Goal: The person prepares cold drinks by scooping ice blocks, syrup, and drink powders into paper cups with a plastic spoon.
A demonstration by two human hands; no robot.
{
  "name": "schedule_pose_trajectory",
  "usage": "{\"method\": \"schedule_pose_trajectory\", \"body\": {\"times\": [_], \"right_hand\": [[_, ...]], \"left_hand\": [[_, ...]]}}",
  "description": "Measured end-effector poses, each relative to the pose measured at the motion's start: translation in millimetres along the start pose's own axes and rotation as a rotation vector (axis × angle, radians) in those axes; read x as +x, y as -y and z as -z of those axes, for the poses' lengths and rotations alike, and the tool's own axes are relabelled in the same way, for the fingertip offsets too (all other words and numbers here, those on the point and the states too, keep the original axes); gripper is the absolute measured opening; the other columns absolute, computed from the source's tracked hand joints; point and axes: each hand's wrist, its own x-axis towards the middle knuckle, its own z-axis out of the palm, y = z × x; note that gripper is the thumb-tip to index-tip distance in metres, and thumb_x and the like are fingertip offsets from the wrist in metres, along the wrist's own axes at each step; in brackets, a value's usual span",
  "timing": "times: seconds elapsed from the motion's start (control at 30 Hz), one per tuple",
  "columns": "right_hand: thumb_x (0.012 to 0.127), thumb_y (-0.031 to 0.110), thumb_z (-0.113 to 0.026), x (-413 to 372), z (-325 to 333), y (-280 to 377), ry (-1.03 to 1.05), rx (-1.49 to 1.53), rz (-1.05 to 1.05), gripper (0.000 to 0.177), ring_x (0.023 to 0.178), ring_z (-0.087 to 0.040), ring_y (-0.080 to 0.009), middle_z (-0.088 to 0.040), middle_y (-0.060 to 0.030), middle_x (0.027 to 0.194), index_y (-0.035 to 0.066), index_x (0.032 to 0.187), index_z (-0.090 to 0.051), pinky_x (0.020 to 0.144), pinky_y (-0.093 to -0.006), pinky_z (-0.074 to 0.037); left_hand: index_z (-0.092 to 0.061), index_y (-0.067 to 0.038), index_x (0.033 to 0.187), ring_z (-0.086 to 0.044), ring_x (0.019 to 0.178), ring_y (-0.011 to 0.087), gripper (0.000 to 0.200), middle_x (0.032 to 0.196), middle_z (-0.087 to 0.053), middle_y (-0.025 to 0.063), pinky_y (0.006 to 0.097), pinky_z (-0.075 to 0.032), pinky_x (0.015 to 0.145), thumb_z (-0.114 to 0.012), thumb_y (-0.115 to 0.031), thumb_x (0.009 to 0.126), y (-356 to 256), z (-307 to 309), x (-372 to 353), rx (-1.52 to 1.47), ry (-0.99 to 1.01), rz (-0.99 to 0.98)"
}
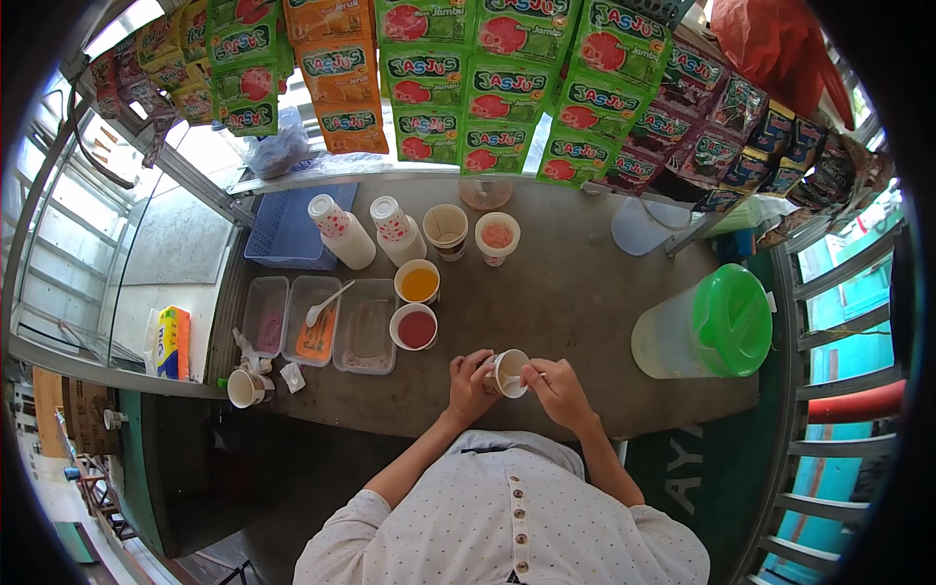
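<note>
Steadily, the left hand (472,386) curls its fingers around a white paper cup (496,374) at the counter's near edge, while the right hand (557,389) pinches what looks like a white stirring spoon (512,381), its lower end inside the cup. Good stirring here would probably mean a firm yet light left grip, since paper may buckle, and small, low circles that scrape the bottom without tipping the rim.

Take that cup as the dial's centre, twelve pointing away from the body. The brown counter (565,268) looks scuffed and matt. A cup of red drink (414,328) sits near at ten o'clock, and a cup of orange-yellow drink (418,285) stands just beyond it, towards eleven. Clear plastic tubs (369,361) line up between nine and ten. Well apart, between two and three, stands a green-lidded pitcher (670,336). Green Jasjus sachets (509,93) hang at twelve, above a bright opening; glass panes (117,263) close off ten, and a slatted metal grille (846,382) bounds three.
</note>
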Motion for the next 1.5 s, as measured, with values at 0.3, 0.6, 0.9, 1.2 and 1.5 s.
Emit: {"method": "schedule_pose_trajectory", "body": {"times": [0.3,0.6,0.9,1.2,1.5], "right_hand": [[0.092,0.028,-0.047,-1.0,3.5,-5.0,0.048,-0.067,-0.004,0.029,0.067,-0.056,-0.0239,-0.063,-0.0074,0.074,0.007,0.077,-0.062,0.07,-0.0342,-0.032],[0.092,0.025,-0.049,-2.0,-2.5,-9.7,-0.048,-0.053,0.082,0.031,0.056,-0.051,-0.0183,-0.058,-0.007,0.063,0.004,0.073,-0.06,0.062,-0.0308,-0.035],[0.092,0.025,-0.048,-1.2,-0.4,-6.9,0.023,-0.041,0.009,0.03,0.059,-0.053,-0.0215,-0.06,-0.0081,0.068,0.005,0.075,-0.061,0.065,-0.0317,-0.035],[0.092,0.027,-0.048,-0.7,1.6,-11.9,0.047,-0.01,-0.044,0.029,0.063,-0.054,-0.0241,-0.062,-0.0082,0.071,0.006,0.079,-0.063,0.07,-0.0337,-0.032],[0.092,0.027,-0.047,-0.5,-0.4,-10.1,0.052,-0.008,-0.045,0.029,0.062,-0.054,-0.0245,-0.062,-0.0085,0.069,0.006,0.077,-0.062,0.068,-0.0347,-0.032]], "left_hand": [[-0.034,-0.016,0.115,-0.055,0.103,0.0275,0.077,0.113,-0.055,0.0112,0.0462,-0.034,0.087,-0.084,-0.02,0.056,-2.0,2.8,1.0,-0.001,0.027,0.008],[-0.034,-0.016,0.116,-0.055,0.103,0.0276,0.079,0.113,-0.055,0.0114,0.0467,-0.033,0.088,-0.084,-0.02,0.055,-1.7,2.1,0.9,-0.008,0.031,0.004],[-0.035,-0.016,0.114,-0.055,0.102,0.028,0.077,0.113,-0.055,0.0116,0.0464,-0.034,0.087,-0.084,-0.019,0.055,-1.7,2.6,1.2,-0.012,0.028,0.008],[-0.035,-0.015,0.114,-0.055,0.102,0.0278,0.076,0.112,-0.054,0.0113,0.0457,-0.034,0.086,-0.083,-0.017,0.055,-1.7,1.5,1.0,-0.01,0.027,0.005],[-0.036,-0.016,0.115,-0.054,0.102,0.0264,0.077,0.113,-0.054,0.0099,0.0451,-0.033,0.087,-0.083,-0.019,0.055,-1.0,1.5,1.5,-0.027,0.023,0.007]]}}
